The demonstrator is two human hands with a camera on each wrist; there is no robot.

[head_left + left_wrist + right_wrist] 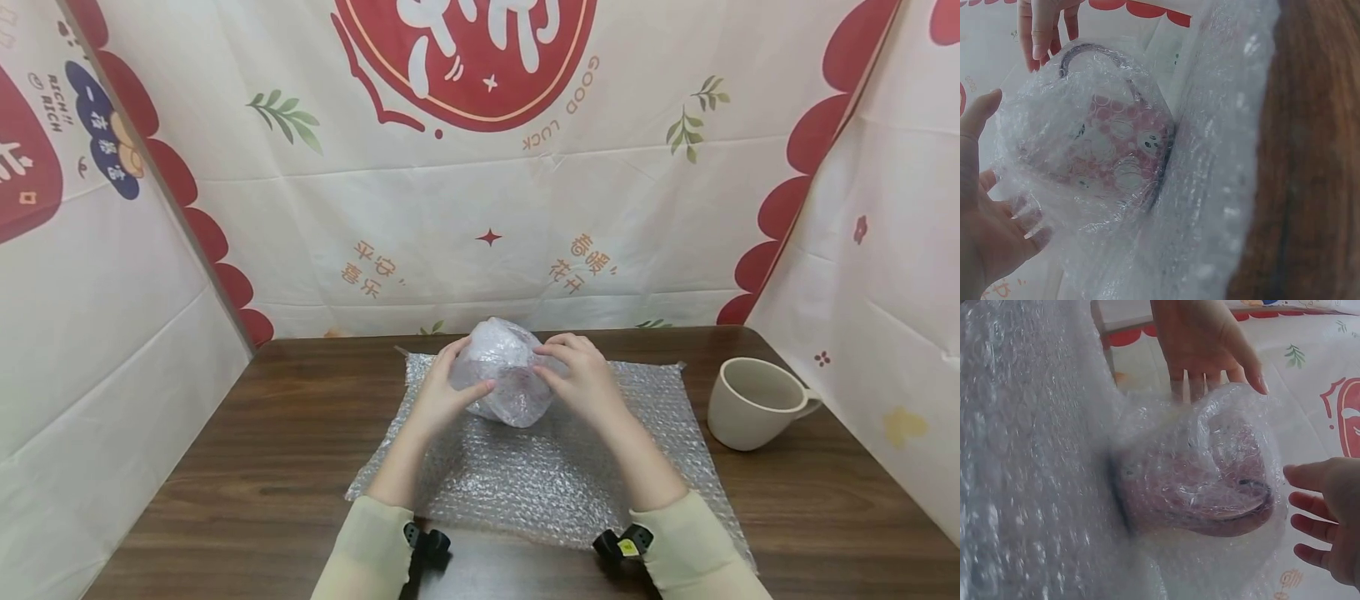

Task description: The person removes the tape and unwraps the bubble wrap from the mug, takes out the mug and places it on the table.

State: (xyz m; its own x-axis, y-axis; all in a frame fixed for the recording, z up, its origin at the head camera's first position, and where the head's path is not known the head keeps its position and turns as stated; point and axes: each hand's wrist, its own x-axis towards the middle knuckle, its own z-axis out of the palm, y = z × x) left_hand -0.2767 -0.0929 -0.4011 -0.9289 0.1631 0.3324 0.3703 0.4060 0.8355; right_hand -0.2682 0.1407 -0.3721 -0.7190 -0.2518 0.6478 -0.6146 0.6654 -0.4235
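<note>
Spreading relaxed fingers without gripping, my left hand [441, 392] and right hand [587, 377] flank a wrapped bundle [508, 346] near the middle of the head view, a pink pattern showing through. My left hand touches it; whether my right does, I can't tell. Beneath lies a bubble-wrap sheet [525, 492] on the brown table [277, 433]; a beige mug [750, 421] stands at the right.
</note>
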